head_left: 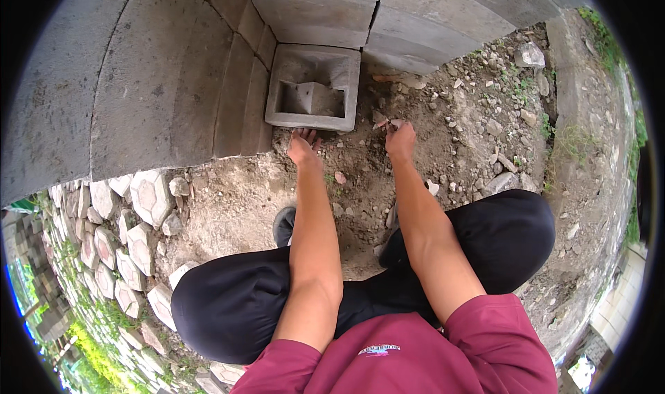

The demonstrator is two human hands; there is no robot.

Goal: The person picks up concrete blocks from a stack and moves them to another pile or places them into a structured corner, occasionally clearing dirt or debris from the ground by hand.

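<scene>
A square grey concrete block (310, 121) with a hollow, angular recess stands on the soil in the corner where the two walls meet. My left hand (305, 147) is at the block's near edge, its fingers spread and reaching to the lower rim. To the right of the block, just above loose soil, my right hand (400, 139) has its fingers closed around a small brownish, pointed shard (379, 119), which looks like stone or brick. Part of the shard is hidden by the fingers.
Large grey concrete slabs (159, 75) form a wall on the left, and a block wall (318, 16) rises behind. Rubble and pebbles (478, 117) cover the soil to the right, up to a concrete edge (578, 117). Several hexagonal paving stones (150, 196) are piled at left.
</scene>
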